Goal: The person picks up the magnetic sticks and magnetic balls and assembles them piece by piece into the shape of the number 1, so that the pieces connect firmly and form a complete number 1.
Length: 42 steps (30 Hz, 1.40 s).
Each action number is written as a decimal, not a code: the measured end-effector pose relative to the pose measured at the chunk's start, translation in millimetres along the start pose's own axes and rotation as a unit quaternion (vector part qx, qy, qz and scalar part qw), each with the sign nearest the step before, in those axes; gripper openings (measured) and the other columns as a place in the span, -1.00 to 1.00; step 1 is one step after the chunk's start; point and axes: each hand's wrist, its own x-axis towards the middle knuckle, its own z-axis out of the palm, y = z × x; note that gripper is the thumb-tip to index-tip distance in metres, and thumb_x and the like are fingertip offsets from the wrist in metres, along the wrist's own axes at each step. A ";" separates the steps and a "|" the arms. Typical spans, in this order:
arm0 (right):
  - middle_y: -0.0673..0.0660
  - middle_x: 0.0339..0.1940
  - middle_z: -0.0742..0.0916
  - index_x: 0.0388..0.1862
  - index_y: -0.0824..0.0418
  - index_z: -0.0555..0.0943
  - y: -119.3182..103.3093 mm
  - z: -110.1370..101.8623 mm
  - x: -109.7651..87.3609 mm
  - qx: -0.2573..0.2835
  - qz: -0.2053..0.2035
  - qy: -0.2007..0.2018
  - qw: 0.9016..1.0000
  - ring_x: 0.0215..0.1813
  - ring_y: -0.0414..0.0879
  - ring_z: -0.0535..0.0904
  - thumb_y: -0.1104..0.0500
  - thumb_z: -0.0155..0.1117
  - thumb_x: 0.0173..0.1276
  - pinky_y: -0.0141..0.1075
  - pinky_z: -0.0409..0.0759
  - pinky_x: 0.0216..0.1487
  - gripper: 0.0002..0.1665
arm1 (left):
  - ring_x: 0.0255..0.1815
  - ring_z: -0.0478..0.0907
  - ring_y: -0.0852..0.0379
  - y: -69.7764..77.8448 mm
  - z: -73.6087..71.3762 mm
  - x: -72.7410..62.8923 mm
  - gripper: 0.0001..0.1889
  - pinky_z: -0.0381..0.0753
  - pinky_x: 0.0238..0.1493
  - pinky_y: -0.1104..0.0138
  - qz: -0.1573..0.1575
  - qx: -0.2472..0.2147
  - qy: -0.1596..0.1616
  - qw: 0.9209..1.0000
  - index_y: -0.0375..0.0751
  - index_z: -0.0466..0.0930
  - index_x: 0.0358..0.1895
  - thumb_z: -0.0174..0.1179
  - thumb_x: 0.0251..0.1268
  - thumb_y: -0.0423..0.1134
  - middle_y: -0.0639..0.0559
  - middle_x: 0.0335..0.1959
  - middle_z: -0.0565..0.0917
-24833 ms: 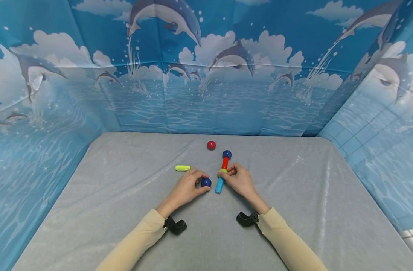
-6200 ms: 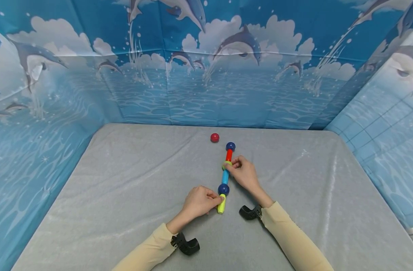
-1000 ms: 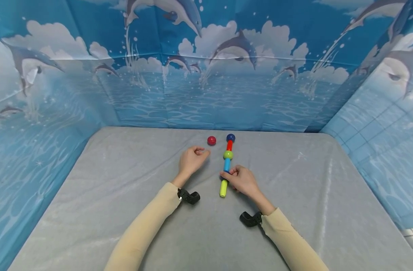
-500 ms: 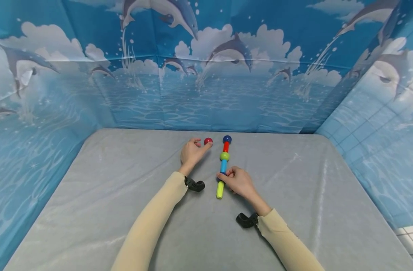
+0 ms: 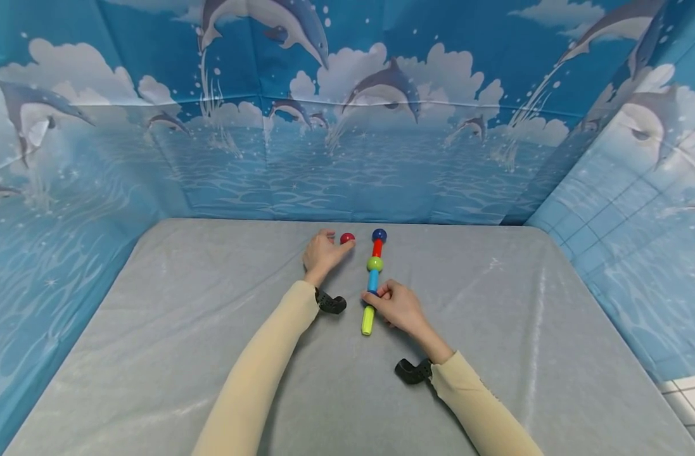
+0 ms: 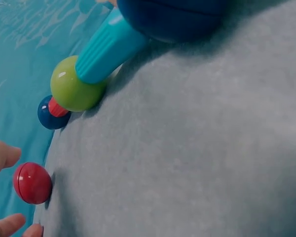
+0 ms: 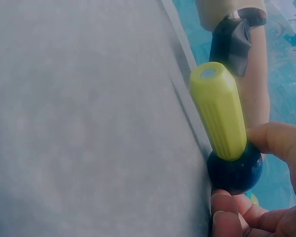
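My left hand (image 5: 321,254) is around a red ball (image 5: 347,239) near the table's far edge. In the left wrist view, thumb and fingers stand on either side of the ball, with gaps showing. Right of it lies a straight chain: a far blue ball (image 5: 379,235), a red rod (image 5: 377,248), a green ball (image 5: 374,264), a light-blue rod (image 5: 372,280), a near blue ball (image 7: 235,173) and a yellow-green rod (image 5: 367,321). My right hand (image 5: 401,308) pinches the near blue ball between thumb and fingers, partly hiding it in the head view.
A grey cloth covers the table (image 5: 461,380). Behind and beside it hangs a blue curtain (image 5: 347,171) printed with dolphins. Each wrist carries a black camera mount, the left one (image 5: 331,303) close to the chain.
Over the last second my left hand has moved forward to the red ball and spread around it. Earlier, the near blue ball and yellow-green rod were joined to the chain. My right hand stays on that ball.
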 end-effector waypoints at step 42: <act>0.04 -0.62 0.54 -0.38 0.20 0.50 -1.0 0.9 -0.8 -0.010 -0.007 0.008 1.000 -0.74 -0.13 0.42 -0.12 0.35 0.21 -0.29 0.39 -0.72 -0.59 | -0.39 0.55 0.09 -0.7 12.9 5.2 -0.55 0.49 -0.37 0.23 0.016 0.035 0.048 0.998 -0.11 0.65 -0.19 0.31 0.04 0.19 0.05 -0.36 0.65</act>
